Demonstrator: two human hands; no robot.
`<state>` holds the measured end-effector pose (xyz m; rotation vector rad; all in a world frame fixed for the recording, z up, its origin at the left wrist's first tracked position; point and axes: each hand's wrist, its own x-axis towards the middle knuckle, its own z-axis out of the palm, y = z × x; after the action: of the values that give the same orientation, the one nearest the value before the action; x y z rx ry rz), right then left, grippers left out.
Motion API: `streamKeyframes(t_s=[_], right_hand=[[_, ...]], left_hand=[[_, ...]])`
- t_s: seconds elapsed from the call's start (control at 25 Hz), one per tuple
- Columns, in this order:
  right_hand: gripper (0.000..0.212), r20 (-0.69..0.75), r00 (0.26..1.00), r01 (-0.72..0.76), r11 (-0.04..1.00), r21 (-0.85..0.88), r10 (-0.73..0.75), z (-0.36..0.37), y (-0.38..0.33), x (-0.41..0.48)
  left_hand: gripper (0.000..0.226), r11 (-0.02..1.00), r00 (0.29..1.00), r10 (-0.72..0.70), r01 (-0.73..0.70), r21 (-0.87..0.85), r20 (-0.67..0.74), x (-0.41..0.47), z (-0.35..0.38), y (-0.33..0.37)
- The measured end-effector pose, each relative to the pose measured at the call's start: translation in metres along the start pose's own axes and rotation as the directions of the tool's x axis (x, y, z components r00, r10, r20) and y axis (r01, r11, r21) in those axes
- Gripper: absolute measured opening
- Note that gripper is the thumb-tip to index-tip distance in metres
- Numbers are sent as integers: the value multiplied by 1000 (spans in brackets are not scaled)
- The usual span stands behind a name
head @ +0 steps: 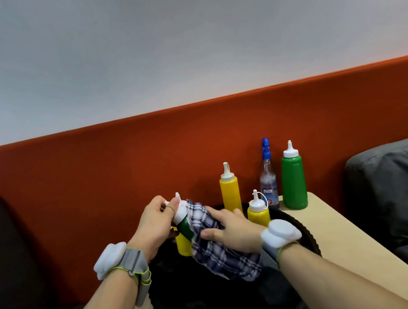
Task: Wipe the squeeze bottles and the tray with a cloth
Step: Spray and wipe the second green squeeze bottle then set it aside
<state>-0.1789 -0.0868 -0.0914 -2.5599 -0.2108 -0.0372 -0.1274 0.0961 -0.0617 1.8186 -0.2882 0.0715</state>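
Grey, lime-edged wrist straps [133,263] with rounded white pods [280,233]

Eatery: booth bench [196,142], sauce bottles [230,192]

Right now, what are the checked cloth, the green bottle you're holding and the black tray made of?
The cloth looks like woven cotton: soft, draping, blue-and-white checks. The green bottle seems plastic: smooth, opaque, white nozzle cap. The tray is dark and matte with a ridged rim; maybe plastic or rubber, hard to tell.
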Motion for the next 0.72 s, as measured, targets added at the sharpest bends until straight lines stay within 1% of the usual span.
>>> streamKeyframes(t_s=[0.08, 0.16, 0.24, 0.32, 0.36, 0.4, 0.44, 0.52, 0.6, 0.64, 0.72], right_hand=[[66, 71, 996, -61, 998, -11, 61, 4, 25, -12], [56, 86, 992, -90, 995, -51, 94, -1, 49, -26], [47, -6, 996, -88, 996, -18, 88, -17, 55, -32], [46, -106, 994, -5, 995, 101, 16, -34, 39, -26], [47, -119, 993, 46, 981, 186, -24, -37, 25, -20], [51, -106, 992, 89, 966, 244, -65, -34, 12, -12], [60, -94, 992, 108, 961, 254, -86, -27, 0, -6], [86, -95, 990, 124, 971, 202, -107, -3, -1, 5], [98, -76, 994, 93, 982, 164, -81, 14, 19, 8], [99, -38, 998, 58, 986, 156, -53, 14, 26, 4], [87, 32, 999, -37, 996, 83, 34, 10, 37, -4]], left_hand=[[33, 1000, 1000, 6, -6, -12, -24, -1, -1, -3], [33, 1000, 1000, 13, -13, 0, -27, -1, 2, -2], [30, 999, 999, 29, -28, 33, -16, -1, 5, 1], [25, 998, 999, 49, -49, 27, -10, 1, 8, 5], [25, 998, 998, 60, -60, 11, -10, 2, 9, 7], [25, 998, 997, 70, -70, 7, -17, 2, 11, 9], [27, 997, 996, 77, -76, 22, -34, 3, 12, 10], [28, 995, 995, 88, -86, 48, -55, 3, 13, 11], [28, 995, 995, 93, -93, 32, -28, 1, 15, 10], [26, 995, 996, 89, -89, 36, -3, 0, 15, 10], [20, 998, 997, 56, -57, 23, 60, -1, 15, 7]])
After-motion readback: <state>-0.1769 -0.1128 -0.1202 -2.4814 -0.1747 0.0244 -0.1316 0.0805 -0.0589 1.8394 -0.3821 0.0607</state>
